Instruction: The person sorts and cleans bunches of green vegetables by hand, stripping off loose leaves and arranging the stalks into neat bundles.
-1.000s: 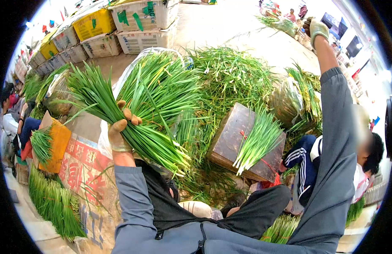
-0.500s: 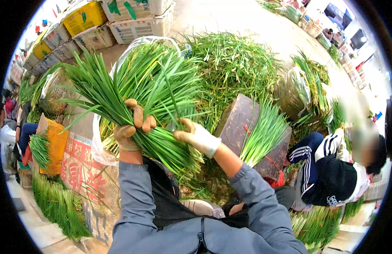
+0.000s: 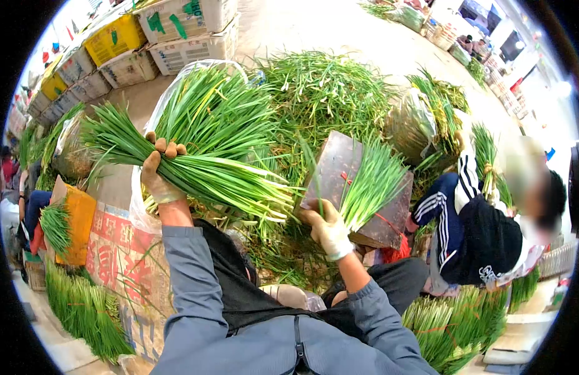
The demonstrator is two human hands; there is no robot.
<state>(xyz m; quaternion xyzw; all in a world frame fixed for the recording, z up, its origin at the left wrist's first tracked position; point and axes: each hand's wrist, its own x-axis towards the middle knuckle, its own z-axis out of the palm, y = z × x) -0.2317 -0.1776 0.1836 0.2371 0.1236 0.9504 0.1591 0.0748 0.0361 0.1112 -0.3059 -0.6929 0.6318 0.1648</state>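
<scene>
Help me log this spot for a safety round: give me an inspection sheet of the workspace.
Surface: dark box, top partly covered by greens.
Job's things: held bunch, stalk ends toward the box; second bunch on the box; red string beside it.
Clutter: loose heap of greens beyond the box; white bag of greens behind the held bunch.
Hands: left hand grips the held bunch; right hand at the box's near edge, grip unclear.
Cables: nothing seen.
Surroundings: stacked crates at far left; seated person at right.
</scene>
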